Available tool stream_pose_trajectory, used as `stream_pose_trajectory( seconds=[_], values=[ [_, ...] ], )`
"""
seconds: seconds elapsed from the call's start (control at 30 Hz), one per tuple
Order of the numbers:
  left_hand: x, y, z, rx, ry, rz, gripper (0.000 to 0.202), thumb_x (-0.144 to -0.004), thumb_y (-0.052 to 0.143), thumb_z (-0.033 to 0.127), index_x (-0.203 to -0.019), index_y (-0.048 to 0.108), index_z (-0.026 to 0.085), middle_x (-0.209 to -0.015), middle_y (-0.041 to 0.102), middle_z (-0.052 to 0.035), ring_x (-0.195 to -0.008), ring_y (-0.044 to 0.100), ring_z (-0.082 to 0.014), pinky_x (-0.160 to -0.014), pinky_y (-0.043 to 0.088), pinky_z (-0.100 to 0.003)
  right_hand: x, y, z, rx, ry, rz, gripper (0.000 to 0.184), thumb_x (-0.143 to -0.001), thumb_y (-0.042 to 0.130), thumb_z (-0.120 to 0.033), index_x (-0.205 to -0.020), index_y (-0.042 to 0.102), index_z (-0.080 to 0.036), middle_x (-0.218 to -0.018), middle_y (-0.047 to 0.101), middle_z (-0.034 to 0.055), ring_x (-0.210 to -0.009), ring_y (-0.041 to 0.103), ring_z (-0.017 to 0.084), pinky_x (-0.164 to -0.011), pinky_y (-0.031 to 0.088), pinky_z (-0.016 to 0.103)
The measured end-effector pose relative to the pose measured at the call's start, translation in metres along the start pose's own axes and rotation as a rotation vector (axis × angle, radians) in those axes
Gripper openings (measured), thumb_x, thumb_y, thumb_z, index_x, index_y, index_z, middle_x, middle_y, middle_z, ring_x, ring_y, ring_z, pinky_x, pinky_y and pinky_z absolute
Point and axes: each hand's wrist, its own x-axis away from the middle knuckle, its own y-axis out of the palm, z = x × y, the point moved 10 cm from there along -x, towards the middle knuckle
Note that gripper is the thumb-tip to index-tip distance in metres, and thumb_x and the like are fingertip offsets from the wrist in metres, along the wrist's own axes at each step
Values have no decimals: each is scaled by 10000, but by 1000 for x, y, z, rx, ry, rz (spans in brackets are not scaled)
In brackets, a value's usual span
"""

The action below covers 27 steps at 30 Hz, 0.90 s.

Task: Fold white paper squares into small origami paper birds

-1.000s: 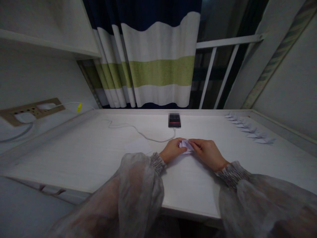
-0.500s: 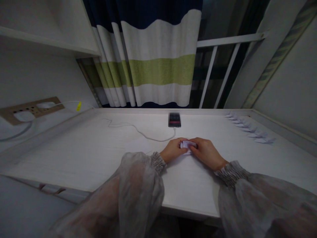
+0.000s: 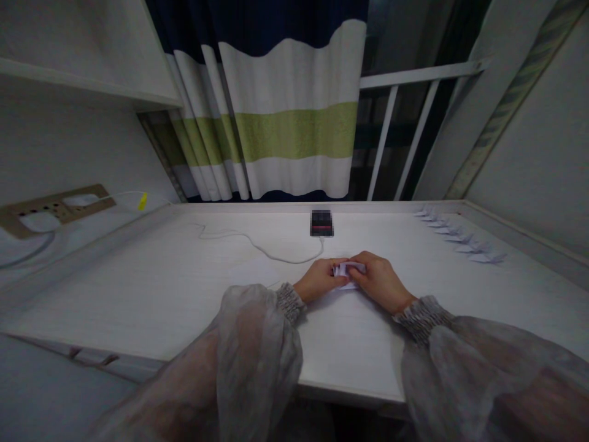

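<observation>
Both hands meet near the middle of the surface (image 3: 175,288), a white top with a faint streaky grain and a raised lip along its far edge. Between them a small folded paper (image 3: 348,270) rests on the surface, pale and crisp, with layered creases. The left hand (image 3: 317,281) has its grip pinched together on the paper's left end. The right hand (image 3: 380,279) has its grip closed over the right end, fingers curled on top. The sleeves (image 3: 257,344) are sheer, gauzy grey, puffed above gathered cuffs. Just beyond the hands a thin white cable (image 3: 257,247) snakes to a small dark boxy device (image 3: 321,223); its face is blurred and unreadable. A flat pale sheet (image 3: 255,270) lies left of the hands. Small pointed paper shapes (image 3: 460,242) line the right edge in 1 row. Behind hangs a softly pleated curtain (image 3: 294,123) in 3 colours: navy, white and green.
</observation>
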Motion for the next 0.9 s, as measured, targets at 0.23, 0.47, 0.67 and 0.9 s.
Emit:
stream_pose_trajectory(
  seconds=[0.23,0.47,0.67,0.9],
  values=[
    [0,-3,-5,-50,-26,18,453,-664,554,202,-1116,556,164,-776,611,9,-615,463,-88,-600,380,-197,0,1,0,-58,-35,-3,194,-758,459,-160,-800,649,-151,-772,626,44,-722,572,144,-692,425,244],
    [1,-4,-7,120,-30,69,585,-679,577,183,-1241,418,142,-1104,574,-87,-894,542,-161,-827,406,-305,0,-1,-5,-84,-70,23,199,-767,449,-162,-791,646,-144,-770,622,51,-715,569,151,-691,433,263],
    [2,-8,-1,157,-1,84,581,-661,617,196,-1217,451,162,-1260,466,-91,-1131,427,-217,-988,282,-374,2,-3,-2,-228,-92,73,242,-736,473,-152,-919,631,-151,-878,643,61,-794,579,165,-737,443,287],
    [6,-6,4,406,-57,58,517,-643,655,242,-1135,530,143,-1175,534,-94,-1079,460,-207,-962,291,-352,3,-6,-10,-284,-176,58,226,-745,454,-159,-887,629,-164,-791,615,42,-715,563,150,-670,444,273]
  ],
)
